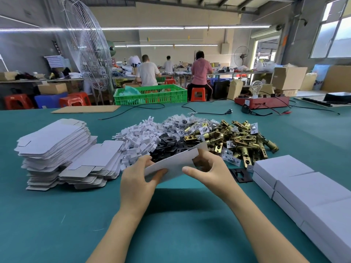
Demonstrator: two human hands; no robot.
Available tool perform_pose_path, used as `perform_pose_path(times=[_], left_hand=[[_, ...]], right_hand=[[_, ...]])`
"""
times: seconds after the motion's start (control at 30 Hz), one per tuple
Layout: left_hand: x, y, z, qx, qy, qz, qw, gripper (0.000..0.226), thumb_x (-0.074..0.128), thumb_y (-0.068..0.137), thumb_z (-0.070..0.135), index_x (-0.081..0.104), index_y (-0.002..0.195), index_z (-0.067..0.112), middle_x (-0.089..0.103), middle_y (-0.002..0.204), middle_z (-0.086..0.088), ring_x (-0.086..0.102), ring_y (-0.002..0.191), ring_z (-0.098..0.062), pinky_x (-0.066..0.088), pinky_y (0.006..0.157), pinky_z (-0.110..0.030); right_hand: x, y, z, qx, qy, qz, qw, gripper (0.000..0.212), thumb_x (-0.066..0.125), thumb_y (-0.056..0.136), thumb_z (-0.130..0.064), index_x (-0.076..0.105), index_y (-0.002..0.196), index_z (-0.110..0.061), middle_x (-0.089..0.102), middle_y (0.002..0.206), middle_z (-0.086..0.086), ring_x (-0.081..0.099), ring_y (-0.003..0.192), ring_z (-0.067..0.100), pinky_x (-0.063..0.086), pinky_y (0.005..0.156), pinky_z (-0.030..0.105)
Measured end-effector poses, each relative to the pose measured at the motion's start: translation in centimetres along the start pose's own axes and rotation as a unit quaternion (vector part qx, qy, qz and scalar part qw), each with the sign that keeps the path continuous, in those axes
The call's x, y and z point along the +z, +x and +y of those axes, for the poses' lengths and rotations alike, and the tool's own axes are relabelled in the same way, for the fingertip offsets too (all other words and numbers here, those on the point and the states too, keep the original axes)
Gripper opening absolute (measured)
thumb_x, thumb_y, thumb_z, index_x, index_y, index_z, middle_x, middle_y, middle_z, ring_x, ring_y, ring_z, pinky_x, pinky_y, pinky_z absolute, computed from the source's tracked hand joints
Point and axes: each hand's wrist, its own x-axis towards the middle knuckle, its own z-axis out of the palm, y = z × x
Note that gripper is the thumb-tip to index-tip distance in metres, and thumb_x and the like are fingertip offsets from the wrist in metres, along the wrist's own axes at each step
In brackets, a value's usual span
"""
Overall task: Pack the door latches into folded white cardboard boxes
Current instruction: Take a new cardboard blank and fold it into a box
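two hands share one flat white box blank (171,164), held just above the teal table (171,224) between the person and the parts; the left hand (138,179) pinches its near left corner, thumb on top and fingers curled under; the right hand (207,168) grips the right edge, thumb lying along the near side and fingers hooked behind the card (judging by that grip, it is about to be popped open into a box, so each hand takes an end to work the creases); the brass door latches (237,139) lie in a heap just beyond the blank and a little right of it, not touched by either hand, near the right one; left of them sit black plates (167,147), white plastic inserts (136,137) and small clear bags (178,120) of hardware, one pile running into the next, likely so each part is an easy reach from the box; a stack of flat blanks (57,149) stands well to the left, within the left hand's reach; finished white boxes (303,188), closed and stacked, line the right side, out of the way of the folding; one black plate (240,174) lies loose beside them.
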Motion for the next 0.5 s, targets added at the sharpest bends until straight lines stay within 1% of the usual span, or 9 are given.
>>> perform_pose_path(times=[0.03,0.07,0.1,0.17,0.23,0.3,0.37,0.43,0.5], left_hand=[[0.1,0.0,0.0,0.031,0.043,0.018,0.998,0.049,0.085,0.073,0.034,0.061,0.111,0.016,0.066,0.093,0.003,0.062,0.084,-0.027,0.048,0.074,-0.040],[0.2,0.0,0.1,0.068,0.094,0.033,0.993,0.059,0.087,0.071,0.036,0.057,0.118,0.017,0.064,0.102,-0.004,0.060,0.091,-0.031,0.047,0.080,-0.047],[0.4,-0.1,0.3,0.103,0.144,0.043,0.983,0.069,0.089,0.068,0.037,0.053,0.124,0.020,0.060,0.111,-0.007,0.056,0.101,-0.033,0.043,0.087,-0.052],[1.0,-0.3,0.8,0.156,0.211,0.037,0.964,0.086,0.090,0.061,0.041,0.046,0.132,0.022,0.048,0.126,-0.007,0.046,0.117,-0.031,0.031,0.101,-0.062],[1.9,-0.8,1.4,0.173,0.241,0.026,0.955,0.100,0.090,0.057,0.046,0.038,0.139,0.019,0.041,0.134,-0.006,0.039,0.126,-0.031,0.018,0.108,-0.065],[2.4,-1.1,1.6,0.165,0.254,0.033,0.952,0.111,0.090,0.054,0.048,0.032,0.143,0.020,0.038,0.136,-0.010,0.036,0.129,-0.031,0.011,0.110,-0.065],[2.5,-1.2,1.5,0.155,0.255,0.048,0.953,0.112,0.089,0.053,0.048,0.030,0.143,0.020,0.037,0.133,-0.012,0.037,0.128,-0.032,0.009,0.110,-0.066],[2.4,-1.1,1.5,0.157,0.248,0.061,0.954,0.103,0.083,0.059,0.049,0.032,0.141,0.015,0.039,0.130,-0.012,0.041,0.125,-0.032,0.014,0.109,-0.067],[2.5,-1.0,1.7,0.172,0.230,0.067,0.955,0.091,0.072,0.065,0.050,0.035,0.139,0.011,0.041,0.127,-0.011,0.044,0.121,-0.031,0.021,0.107,-0.068]], right_hand=[[0.0,0.1,-0.1,0.009,-0.004,-0.006,1.000,0.015,0.072,0.084,-0.014,0.069,0.099,-0.016,0.072,0.091,0.004,0.064,0.079,0.013,0.050,0.070,0.027],[0.1,0.1,-0.2,0.016,-0.013,-0.013,1.000,0.011,0.069,0.087,-0.014,0.068,0.097,-0.017,0.071,0.089,0.000,0.063,0.077,0.008,0.050,0.068,0.025],[0.3,0.1,-0.4,0.025,-0.012,-0.022,0.999,0.009,0.067,0.089,-0.015,0.067,0.097,-0.019,0.070,0.089,-0.003,0.063,0.076,0.006,0.052,0.066,0.025],[0.8,0.2,-0.7,0.042,0.006,-0.034,0.999,0.009,0.063,0.092,-0.018,0.064,0.100,-0.018,0.067,0.087,-0.005,0.062,0.075,0.004,0.056,0.063,0.028],[1.4,0.1,-0.9,0.048,0.012,-0.030,0.998,0.007,0.062,0.093,-0.020,0.064,0.099,-0.017,0.064,0.078,-0.010,0.060,0.067,0.004,0.056,0.058,0.030],[2.2,0.0,-1.2,0.041,0.006,-0.019,0.999,0.004,0.062,0.093,-0.021,0.065,0.093,-0.020,0.062,0.067,-0.016,0.055,0.057,0.001,0.049,0.052,0.023],[2.8,-0.1,-1.5,0.024,-0.001,-0.004,1.000,0.005,0.064,0.092,-0.021,0.068,0.093,-0.022,0.063,0.067,-0.018,0.055,0.059,-0.001,0.043,0.056,0.016],[3.1,-0.1,-1.9,0.008,-0.016,0.009,1.000,0.005,0.066,0.090,-0.022,0.070,0.092,-0.024,0.065,0.070,-0.015,0.056,0.066,0.000,0.043,0.063,0.017],[2.9,-0.2,-2.3,-0.006,-0.035,0.022,0.999,0.003,0.067,0.088,-0.023,0.070,0.090,-0.022,0.064,0.069,-0.015,0.056,0.067,0.003,0.043,0.064,0.020]])
